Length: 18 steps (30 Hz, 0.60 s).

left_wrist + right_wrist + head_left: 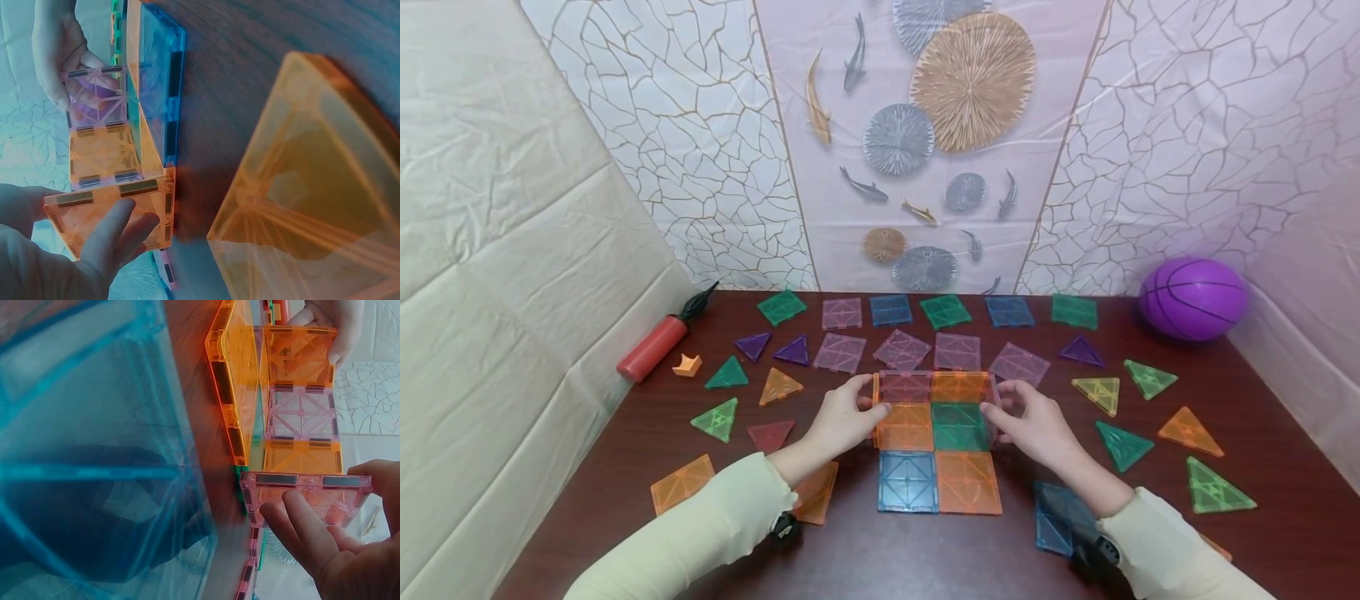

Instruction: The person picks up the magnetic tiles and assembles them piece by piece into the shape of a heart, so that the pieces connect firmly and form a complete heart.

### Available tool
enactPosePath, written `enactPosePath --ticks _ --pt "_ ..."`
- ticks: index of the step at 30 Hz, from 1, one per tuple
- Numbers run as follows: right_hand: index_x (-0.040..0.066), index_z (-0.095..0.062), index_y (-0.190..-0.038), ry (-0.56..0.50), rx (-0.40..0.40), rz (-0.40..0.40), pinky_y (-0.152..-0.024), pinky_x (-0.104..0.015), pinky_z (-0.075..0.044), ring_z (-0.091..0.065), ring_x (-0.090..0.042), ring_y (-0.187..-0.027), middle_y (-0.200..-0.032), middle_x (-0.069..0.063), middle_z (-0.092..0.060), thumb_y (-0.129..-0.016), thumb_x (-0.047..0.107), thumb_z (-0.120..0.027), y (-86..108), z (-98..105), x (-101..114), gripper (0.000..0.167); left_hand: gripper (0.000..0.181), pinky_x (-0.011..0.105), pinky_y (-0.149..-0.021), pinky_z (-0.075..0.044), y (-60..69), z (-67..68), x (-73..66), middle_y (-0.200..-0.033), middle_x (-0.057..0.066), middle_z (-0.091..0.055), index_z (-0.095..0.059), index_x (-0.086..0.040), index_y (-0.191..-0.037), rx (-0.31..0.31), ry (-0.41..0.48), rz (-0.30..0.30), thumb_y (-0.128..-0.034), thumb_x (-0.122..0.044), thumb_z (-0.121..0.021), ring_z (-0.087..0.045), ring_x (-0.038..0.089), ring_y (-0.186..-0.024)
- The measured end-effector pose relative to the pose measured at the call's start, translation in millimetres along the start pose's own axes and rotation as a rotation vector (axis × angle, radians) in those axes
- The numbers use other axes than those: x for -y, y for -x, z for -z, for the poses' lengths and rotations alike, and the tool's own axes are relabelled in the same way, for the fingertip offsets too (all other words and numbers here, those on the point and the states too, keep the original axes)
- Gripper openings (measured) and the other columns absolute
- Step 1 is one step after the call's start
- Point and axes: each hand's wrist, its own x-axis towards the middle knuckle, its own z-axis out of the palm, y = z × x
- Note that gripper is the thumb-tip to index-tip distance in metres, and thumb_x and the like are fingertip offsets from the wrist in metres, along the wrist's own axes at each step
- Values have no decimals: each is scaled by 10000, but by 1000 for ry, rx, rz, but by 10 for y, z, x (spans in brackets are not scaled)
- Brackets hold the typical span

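Observation:
My left hand (841, 419) pinches an upright orange square magnetic tile (112, 209) at the left end of a small structure. At the right end, my right hand (1037, 423) grips an upright pink square tile (306, 494), thumb on one side and fingers on the other. Between them stand a pink back tile (906, 387) and an orange back tile (960, 387). An orange tile (904, 427) and a green tile (961, 427) lie flat inside these walls. Nearer me, a blue tile (907, 482) and another orange tile (968, 483) lie flat in front.
Square tiles, such as a pink one (957, 352), lie in rows behind the structure. Triangular tiles (1125, 445) are scattered on both sides. A purple ball (1193, 298) sits at the back right, a red hand pump (653, 347) at the left edge. Blue tiles (1052, 529) lie under my right forearm.

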Motion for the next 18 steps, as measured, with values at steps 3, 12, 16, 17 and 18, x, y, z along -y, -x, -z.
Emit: enactPosePath --ticks 3,12,16,17,18 --pt "-29 -475 -1282 1 -1 -3 -652 -349 -573 -685 -214 -723 -1143 -265 -619 -933 301 -633 -3 -1 3 506 598 410 -758 -563 -10 -2 2 -1112 239 -671 -452 1 -1397 2 -8 1 -889 -233 -663 -702 214 -810" --pt "-23 -445 -1335 20 65 2 -725 -369 -568 -669 -249 -912 -1206 -256 -602 -957 424 -572 73 115 5 599 634 433 -812 -547 -30 -6 60 -1236 228 -618 -414 -19 -1434 29 10 20 -932 -342 -627 -689 261 -927" --pt "2 -451 -1346 83 80 34 -805 -424 -544 -636 -307 -1023 -1200 -205 -617 -971 490 -506 180 238 -5 618 624 425 -803 -554 -67 -1 120 -1355 230 -531 -356 -59 -1481 58 122 14 -975 -360 -563 -650 309 -1036" --pt "3 -455 -1345 101 86 47 -818 -437 -537 -622 -322 -1054 -1200 -196 -617 -972 489 -505 211 263 -14 615 619 422 -795 -557 -79 3 135 -1384 225 -504 -346 -73 -1490 63 157 18 -981 -357 -553 -642 320 -1052" --pt "4 -459 -1343 121 96 60 -827 -447 -532 -615 -333 -1070 -1197 -191 -619 -970 483 -513 246 284 -28 610 613 417 -785 -561 -92 8 150 -1407 219 -482 -342 -91 -1496 65 187 23 -983 -354 -550 -634 329 -1068"
